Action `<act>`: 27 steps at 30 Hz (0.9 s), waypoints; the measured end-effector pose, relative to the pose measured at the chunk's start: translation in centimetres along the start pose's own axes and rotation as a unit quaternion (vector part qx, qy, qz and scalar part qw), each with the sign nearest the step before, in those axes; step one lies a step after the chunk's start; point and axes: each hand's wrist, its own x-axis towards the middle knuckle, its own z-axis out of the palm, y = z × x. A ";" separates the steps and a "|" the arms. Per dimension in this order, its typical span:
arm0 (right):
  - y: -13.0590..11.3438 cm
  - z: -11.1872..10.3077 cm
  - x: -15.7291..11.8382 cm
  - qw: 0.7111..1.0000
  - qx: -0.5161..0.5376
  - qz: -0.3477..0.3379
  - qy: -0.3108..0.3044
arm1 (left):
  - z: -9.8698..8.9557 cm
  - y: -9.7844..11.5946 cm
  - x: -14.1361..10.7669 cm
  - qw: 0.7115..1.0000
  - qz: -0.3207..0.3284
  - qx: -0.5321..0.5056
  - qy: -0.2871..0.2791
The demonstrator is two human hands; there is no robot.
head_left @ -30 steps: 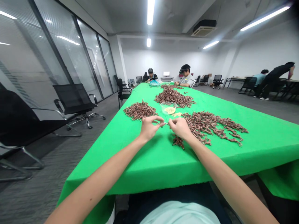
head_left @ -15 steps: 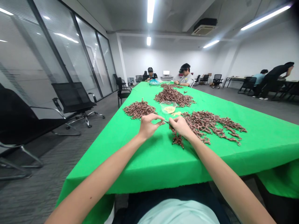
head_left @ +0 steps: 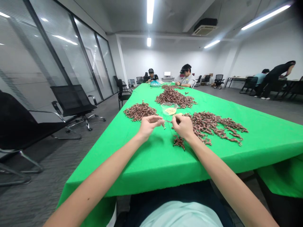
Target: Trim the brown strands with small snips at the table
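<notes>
In the head view, the left hand (head_left: 147, 126) holds its thumb and fingers pinched almost closed on a small brown piece (head_left: 163, 126), its lower end dangling below the fingertips. The right hand (head_left: 183, 126) is curled closed, apparently around a thin metallic tool (head_left: 168, 121) like tweezers; exactly how its fingers grip it cannot be told. Half a second ago the tool slanted down to the right; now it lies nearly level across the gap between the hands, and the dangling end shows more plainly. I judge that work on this piece is under way, tool tip at or near it. Both hands are above the green-clothed counter (head_left: 106, 176), between the left brown pile (head_left: 139, 111) and the wider right brown pile (head_left: 208, 124). A small dark cluster (head_left: 179, 142) lies just nearer the body than the right hand. Beyond the hands, the clear plastic bowl (head_left: 163, 110) holds pale bits (head_left: 170, 111), with the far brown pile (head_left: 175, 98) behind it; all three lie as they did.
</notes>
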 end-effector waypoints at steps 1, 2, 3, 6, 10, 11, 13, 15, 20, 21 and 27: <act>-0.1 -0.1 0.0 1.000 -0.005 -0.007 0.005 | 0.0 -0.1 0.0 1.000 -0.014 -0.012 0.000; -0.2 -0.1 -0.1 1.000 -0.009 -0.013 0.011 | 0.0 -0.2 0.0 0.999 -0.028 -0.023 0.000; -0.3 -0.1 -0.1 1.000 -0.013 -0.019 0.017 | 0.0 -0.2 0.0 0.999 -0.040 -0.034 -0.001; -0.4 -0.2 -0.2 0.998 -0.026 -0.035 0.034 | 0.1 -0.2 0.0 0.995 -0.069 -0.066 -0.010; -0.5 -0.1 -0.3 0.997 -0.043 -0.056 0.044 | 0.2 -0.3 -0.1 0.993 -0.080 -0.086 -0.019; -0.4 -0.1 -0.3 0.996 -0.048 -0.059 0.046 | 0.3 -0.3 -0.1 0.993 -0.083 -0.087 -0.020; -0.4 -0.1 -0.3 0.995 -0.057 -0.065 0.048 | 0.3 -0.4 -0.1 0.992 -0.087 -0.085 -0.024; -0.4 -0.1 -0.3 0.994 -0.064 -0.072 0.050 | 0.3 -0.4 -0.2 0.992 -0.087 -0.082 -0.031; -0.5 -0.2 -0.3 0.993 -0.075 -0.086 0.040 | 0.3 -0.6 -0.1 0.993 -0.085 -0.072 -0.044; -0.6 -0.2 -0.4 0.993 -0.078 -0.084 0.033 | 0.2 -0.6 -0.1 0.993 -0.084 -0.069 -0.045; -1.0 -0.5 -0.4 0.992 -0.104 -0.070 0.009 | 0.2 -0.4 -0.2 0.993 -0.087 -0.062 -0.046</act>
